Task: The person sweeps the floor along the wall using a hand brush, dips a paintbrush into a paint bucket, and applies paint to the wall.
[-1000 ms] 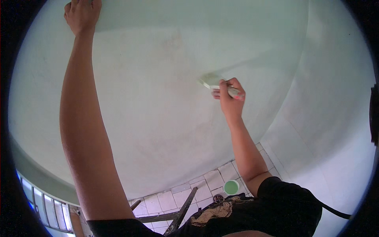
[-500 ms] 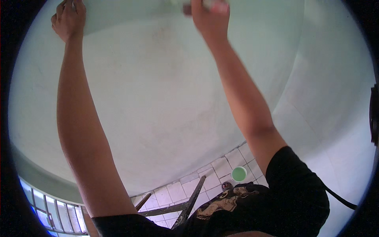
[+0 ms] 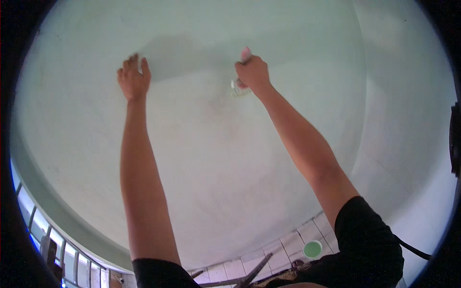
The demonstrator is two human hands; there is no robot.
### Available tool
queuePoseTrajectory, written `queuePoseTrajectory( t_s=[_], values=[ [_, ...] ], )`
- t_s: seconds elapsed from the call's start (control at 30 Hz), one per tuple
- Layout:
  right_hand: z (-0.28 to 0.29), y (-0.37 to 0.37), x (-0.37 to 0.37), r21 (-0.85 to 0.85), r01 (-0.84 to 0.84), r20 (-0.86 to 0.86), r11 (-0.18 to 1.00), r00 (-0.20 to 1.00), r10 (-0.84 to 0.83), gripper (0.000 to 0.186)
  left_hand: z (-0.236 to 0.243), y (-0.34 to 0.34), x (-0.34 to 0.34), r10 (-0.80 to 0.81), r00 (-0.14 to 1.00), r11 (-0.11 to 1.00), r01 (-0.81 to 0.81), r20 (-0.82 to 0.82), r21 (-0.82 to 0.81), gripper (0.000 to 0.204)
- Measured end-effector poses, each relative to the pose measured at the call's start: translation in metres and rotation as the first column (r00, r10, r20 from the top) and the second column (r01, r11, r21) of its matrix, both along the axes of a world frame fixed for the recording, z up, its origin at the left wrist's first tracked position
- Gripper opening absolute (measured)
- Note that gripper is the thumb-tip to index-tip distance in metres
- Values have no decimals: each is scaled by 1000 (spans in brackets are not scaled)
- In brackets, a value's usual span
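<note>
Before me stands a pale green wall (image 3: 211, 158) with a darker, wet-looking band across its upper part and a faint brownish smudge near the middle. My right hand (image 3: 253, 72) is closed around the handle of a paintbrush (image 3: 240, 90). The pink handle end sticks out above the fist, and the pale bristles point down at the wall below it. To the left, my left hand (image 3: 134, 79) rests at the wall with its fingers stretched and the thumb apart, holding nothing.
Far below, a white bucket (image 3: 312, 249) of green liquid stands on the tiled floor (image 3: 290, 243). Dark wooden bars (image 3: 259, 270) cross beneath me. A barred window (image 3: 57, 247) lies at lower left, and another wall (image 3: 401, 144) meets this one at right.
Both hands now appear lower in the picture, as the view has shifted upward. The left hand sits nearer the right one; the brush stays in the right hand, its bristles now pointing down.
</note>
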State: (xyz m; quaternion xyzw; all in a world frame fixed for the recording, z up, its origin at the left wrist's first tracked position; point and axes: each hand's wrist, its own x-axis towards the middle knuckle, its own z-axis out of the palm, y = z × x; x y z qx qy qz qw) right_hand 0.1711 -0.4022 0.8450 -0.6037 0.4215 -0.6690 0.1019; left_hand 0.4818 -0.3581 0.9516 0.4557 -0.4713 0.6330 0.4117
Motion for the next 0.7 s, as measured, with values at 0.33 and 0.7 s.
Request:
queuePoseTrajectory(
  t_s=[0.33, 0.7],
  values=[
    [176, 28, 30, -701, -5, 180, 714, 967, 183, 25, -8, 56, -16, 118, 983, 918, -53, -143, 392, 50],
    [-284, 108, 5, -132, -569, 604, 811, 602, 521, 17, -179, 83, -46, -476, 546, 622, 763, -689, 175, 30]
  ],
)
